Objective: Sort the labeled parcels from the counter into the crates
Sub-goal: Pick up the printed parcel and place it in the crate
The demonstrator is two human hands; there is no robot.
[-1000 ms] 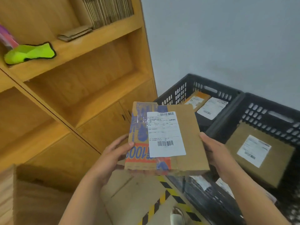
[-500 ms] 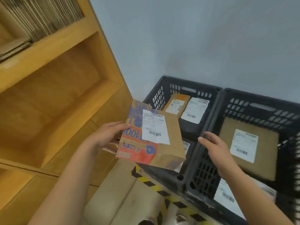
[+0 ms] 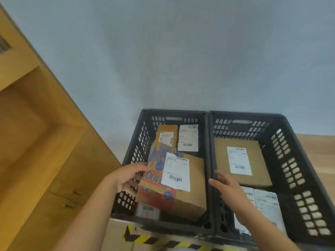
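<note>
A flat cardboard parcel (image 3: 190, 196) with a white barcode label and red-blue print is tilted inside the left black crate (image 3: 137, 142). My left hand (image 3: 126, 176) holds its left edge, thumb on top. My right hand (image 3: 228, 185) hovers empty with straight fingers over the divide between the two crates, just right of the parcel. Beyond it in the left crate lie an orange-brown parcel (image 3: 166, 134) and a white-labelled one (image 3: 188, 137). The right black crate (image 3: 293, 160) holds a large brown labelled parcel (image 3: 241, 160) and white-labelled parcels (image 3: 266, 205) nearer me.
A wooden shelf and cabinet unit (image 3: 45, 151) stands on the left, close to the left crate. A grey wall (image 3: 181, 51) rises behind the crates. Cardboard with yellow-black hazard tape (image 3: 137, 238) lies under the crates' near edge. A wooden surface (image 3: 320, 151) shows at far right.
The parcel has moved forward and down from above the crates into the left crate. My right hand has let go of it and now hovers beside it. The view swung right.
</note>
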